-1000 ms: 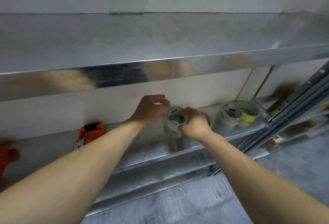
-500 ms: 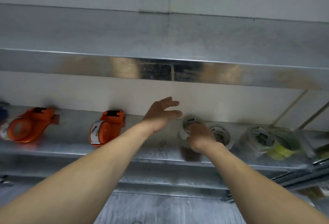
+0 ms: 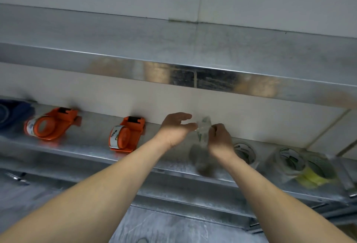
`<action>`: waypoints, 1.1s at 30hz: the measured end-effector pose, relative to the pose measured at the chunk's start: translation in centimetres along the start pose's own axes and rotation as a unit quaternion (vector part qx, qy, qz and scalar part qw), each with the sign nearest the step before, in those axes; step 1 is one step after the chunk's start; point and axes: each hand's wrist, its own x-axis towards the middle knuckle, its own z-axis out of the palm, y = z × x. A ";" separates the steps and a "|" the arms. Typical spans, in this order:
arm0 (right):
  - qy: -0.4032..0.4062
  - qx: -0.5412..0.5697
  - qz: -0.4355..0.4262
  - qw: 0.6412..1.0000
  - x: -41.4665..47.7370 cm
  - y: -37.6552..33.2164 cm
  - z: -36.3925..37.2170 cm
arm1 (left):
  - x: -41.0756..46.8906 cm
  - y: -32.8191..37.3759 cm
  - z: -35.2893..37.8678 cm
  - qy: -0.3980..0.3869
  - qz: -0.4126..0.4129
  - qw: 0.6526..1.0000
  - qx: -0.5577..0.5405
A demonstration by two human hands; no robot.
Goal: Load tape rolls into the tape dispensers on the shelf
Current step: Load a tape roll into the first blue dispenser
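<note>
My right hand point(image 3: 219, 139) grips a clear tape roll point(image 3: 203, 129), lifted edge-on above the metal shelf point(image 3: 92, 146). Just left of the roll hovers my left hand point(image 3: 176, 127), palm open and fingers straight, their tips near it. Two orange tape dispensers lie on the shelf to the left, one point(image 3: 127, 134) close to my left hand and another point(image 3: 51, 124) farther off. More clear tape rolls point(image 3: 245, 152) and a wrapped pack of rolls point(image 3: 291, 160) with a yellow roll point(image 3: 311, 177) sit to the right.
A blue dispenser point(image 3: 11, 113) lies at the shelf's far left edge. An upper metal shelf point(image 3: 173, 57) overhangs the working shelf closely. A white wall backs the shelf. Slanted metal rails point(image 3: 345, 182) stand at the far right.
The view has swung left, bringing the dispensers into sight. My right hand has raised the clear roll off the shelf and turned it on edge; my left hand has opened beside it.
</note>
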 end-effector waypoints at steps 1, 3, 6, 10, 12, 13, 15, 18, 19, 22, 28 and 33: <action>0.011 0.048 0.002 0.999 -0.2 -0.9 0.1 | -0.2 0.0 0.0 0.012 -0.002 1.000 0.013; 0.023 0.158 0.006 0.987 -0.8 -2.8 0.2 | -0.6 0.1 -0.1 0.033 0.000 0.999 0.027; 0.010 0.305 0.031 0.952 -2.1 -5.5 0.3 | -1.4 0.6 -1.0 0.052 0.026 0.998 0.016; -0.011 0.377 0.001 0.926 -3.7 -8.7 0.7 | -2.4 1.0 -3.3 0.067 0.079 0.994 0.025; -0.020 0.394 -0.016 0.919 -4.3 -10.1 1.1 | -2.8 0.7 -4.8 0.076 0.078 0.994 -0.028; -0.030 0.394 -0.026 0.918 -4.6 -10.7 1.2 | -3.2 0.6 -5.6 0.081 0.072 0.993 -0.052; -0.058 0.377 -0.054 0.923 -5.3 -11.8 1.3 | -3.7 0.4 -7.4 0.091 0.053 0.989 -0.106; -0.097 0.319 -0.102 0.937 -6.3 -13.3 2.1 | -4.7 -0.1 -10.4 0.092 0.030 0.976 -0.193; -0.107 0.304 -0.117 0.939 -6.6 -13.8 2.7 | -5.1 -0.2 -11.5 0.089 0.027 0.973 -0.212; -0.143 0.290 -0.143 0.935 -7.9 -16.0 4.9 | -6.5 -1.0 -14.8 0.079 0.018 0.964 -0.252; -0.217 0.261 -0.202 0.919 -11.5 -21.3 11.1 | -9.6 -4.3 -23.1 0.108 -0.009 0.962 -0.250; -0.262 0.264 -0.233 0.899 -15.9 -26.5 16.3 | -13.0 -6.8 -30.6 0.160 -0.033 0.950 -0.265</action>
